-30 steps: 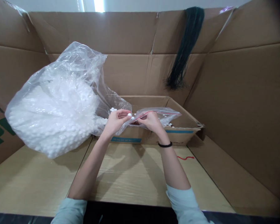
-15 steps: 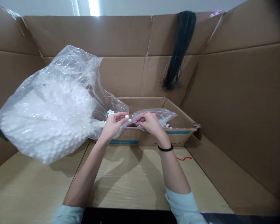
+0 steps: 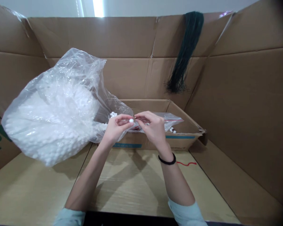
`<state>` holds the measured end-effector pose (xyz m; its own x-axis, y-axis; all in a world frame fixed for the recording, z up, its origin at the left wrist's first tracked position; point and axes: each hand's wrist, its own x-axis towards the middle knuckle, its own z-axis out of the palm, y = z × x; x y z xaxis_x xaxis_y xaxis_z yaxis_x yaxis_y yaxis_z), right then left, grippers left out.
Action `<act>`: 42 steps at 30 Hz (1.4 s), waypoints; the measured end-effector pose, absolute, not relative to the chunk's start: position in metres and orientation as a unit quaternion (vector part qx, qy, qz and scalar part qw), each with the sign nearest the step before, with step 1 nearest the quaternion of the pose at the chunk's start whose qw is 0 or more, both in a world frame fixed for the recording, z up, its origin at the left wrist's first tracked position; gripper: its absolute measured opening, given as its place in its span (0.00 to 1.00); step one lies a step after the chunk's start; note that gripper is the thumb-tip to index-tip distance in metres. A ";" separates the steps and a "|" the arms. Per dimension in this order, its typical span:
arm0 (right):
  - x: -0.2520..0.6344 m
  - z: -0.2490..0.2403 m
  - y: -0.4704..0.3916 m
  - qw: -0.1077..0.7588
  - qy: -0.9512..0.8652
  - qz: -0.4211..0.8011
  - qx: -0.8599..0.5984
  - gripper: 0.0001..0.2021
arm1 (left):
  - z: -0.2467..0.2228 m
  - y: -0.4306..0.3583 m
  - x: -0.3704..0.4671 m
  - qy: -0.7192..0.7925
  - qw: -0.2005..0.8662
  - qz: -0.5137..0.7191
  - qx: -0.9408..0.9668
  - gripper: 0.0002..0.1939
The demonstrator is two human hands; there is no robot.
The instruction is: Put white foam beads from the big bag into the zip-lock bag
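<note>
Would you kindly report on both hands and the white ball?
Left hand pinching white ball. Right hand close beside it, contents unclear. Zip bag partly behind right hand; no obstruction evident.

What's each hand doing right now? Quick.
Left hand: closed, white ball between thumb and fingers.
Right hand: closed in a pinch beside the ball, seemingly on a small brownish piece, too tiny to identify.

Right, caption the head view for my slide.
Left hand holding a white ball, right hand close beside it, at a cardboard box, a bulging clear bag alongside.
</note>
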<state>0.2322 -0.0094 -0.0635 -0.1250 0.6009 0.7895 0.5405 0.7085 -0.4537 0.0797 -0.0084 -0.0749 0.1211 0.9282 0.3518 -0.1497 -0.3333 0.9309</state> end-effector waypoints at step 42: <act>0.249 -0.063 -0.005 0.564 -0.727 0.254 -0.298 0.08 | -0.071 -0.008 0.073 0.325 0.413 0.579 0.624 0.14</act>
<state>0.2495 -0.0052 -0.0628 -0.1848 0.7202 0.6687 0.1464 0.6930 -0.7059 0.0727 -0.0076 -0.0715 0.1191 0.8831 0.4539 -0.0733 -0.4481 0.8910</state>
